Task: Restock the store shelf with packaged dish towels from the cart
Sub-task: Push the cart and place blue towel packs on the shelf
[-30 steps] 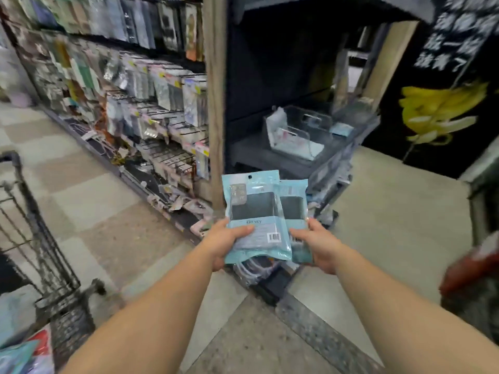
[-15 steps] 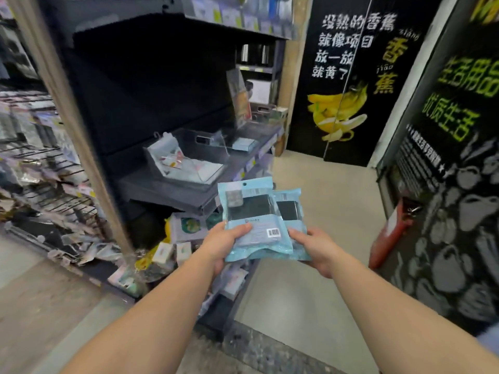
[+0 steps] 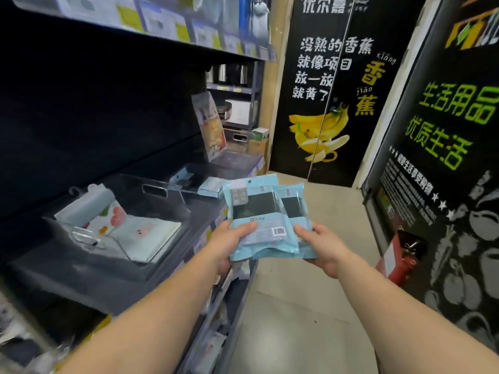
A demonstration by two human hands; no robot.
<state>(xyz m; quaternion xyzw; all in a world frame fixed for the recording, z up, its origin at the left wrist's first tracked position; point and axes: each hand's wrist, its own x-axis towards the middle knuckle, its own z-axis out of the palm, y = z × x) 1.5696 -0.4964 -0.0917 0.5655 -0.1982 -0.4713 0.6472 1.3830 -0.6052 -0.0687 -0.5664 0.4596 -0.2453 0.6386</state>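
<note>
Both hands hold a small stack of light-blue dish towel packs [image 3: 259,211] with dark cloth showing through a window. My left hand [image 3: 229,241] grips the stack's lower left edge, thumb across the front pack. My right hand [image 3: 321,247] holds the lower right edge from beneath, thumb on top. The stack hovers just off the front right corner of the dark shelf [image 3: 81,276]. On that shelf sits a clear plastic bin [image 3: 167,201] with a few pale printed packs [image 3: 140,233] lying in it. The cart is out of view.
A further clear bin [image 3: 235,160] with an upright pack [image 3: 212,125] stands farther along the shelf. An upper shelf with price tags [image 3: 162,25] runs overhead. A black banana-poster wall [image 3: 332,90] closes the aisle ahead, and a red object [image 3: 399,260] sits on the floor at right.
The view has swung right from the hanging-goods aisle to the dark shelf, and the cart has left the frame. Both hands keep the same hold on the packs, now closer to the shelf.
</note>
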